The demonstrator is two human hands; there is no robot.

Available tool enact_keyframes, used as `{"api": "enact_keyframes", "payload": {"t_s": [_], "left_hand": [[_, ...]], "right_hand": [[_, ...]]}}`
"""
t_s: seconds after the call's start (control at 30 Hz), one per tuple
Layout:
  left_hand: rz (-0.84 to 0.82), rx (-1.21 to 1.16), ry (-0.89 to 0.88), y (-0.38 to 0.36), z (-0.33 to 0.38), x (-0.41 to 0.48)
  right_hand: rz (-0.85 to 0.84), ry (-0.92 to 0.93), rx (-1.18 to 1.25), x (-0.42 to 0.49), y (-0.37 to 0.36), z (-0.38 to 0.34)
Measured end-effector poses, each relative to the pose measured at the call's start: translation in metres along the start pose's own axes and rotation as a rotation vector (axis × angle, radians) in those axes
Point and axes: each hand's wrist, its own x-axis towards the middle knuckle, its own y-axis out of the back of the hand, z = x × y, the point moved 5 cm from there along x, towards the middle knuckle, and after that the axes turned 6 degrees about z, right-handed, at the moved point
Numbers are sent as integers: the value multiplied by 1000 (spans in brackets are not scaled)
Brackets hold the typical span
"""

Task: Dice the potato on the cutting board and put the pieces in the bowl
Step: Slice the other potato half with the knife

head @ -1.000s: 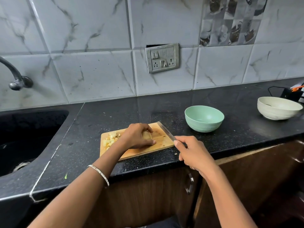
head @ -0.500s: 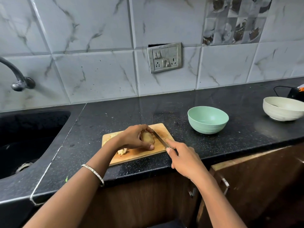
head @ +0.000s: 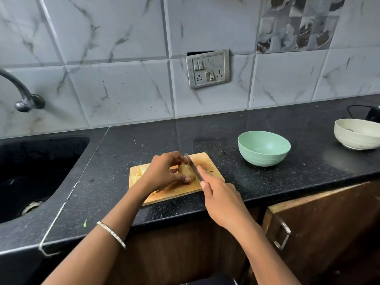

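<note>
we hold the potato [head: 186,171] down on the cutting board [head: 209,161] with our left hand [head: 164,173], fingers and thumb curled round it from the far and near sides. our right hand [head: 223,199] is wrapped round the handle of the knife [head: 192,164], forefinger stretched along the blade's back, and the blade lies against the potato's right end. to cut well here, we judge it best to tuck the left fingertips back, since the thumb sits close to the edge, and to press straight down so the round potato does not roll. a flat cut face turned down would steady it for the next slices. some cut pieces [head: 140,172] lie at the board's left end, partly hidden by the wrist. the green bowl [head: 262,159] stands apart to the right, with nothing in it that we can see.
</note>
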Motion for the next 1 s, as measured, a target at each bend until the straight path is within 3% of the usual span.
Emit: {"api": "enact_keyframes", "payload": {"t_s": [1.0], "left_hand": [[163, -147, 14, -5, -13, -5]], "right_hand": [[8, -8, -105, 30, -17, -25]]}}
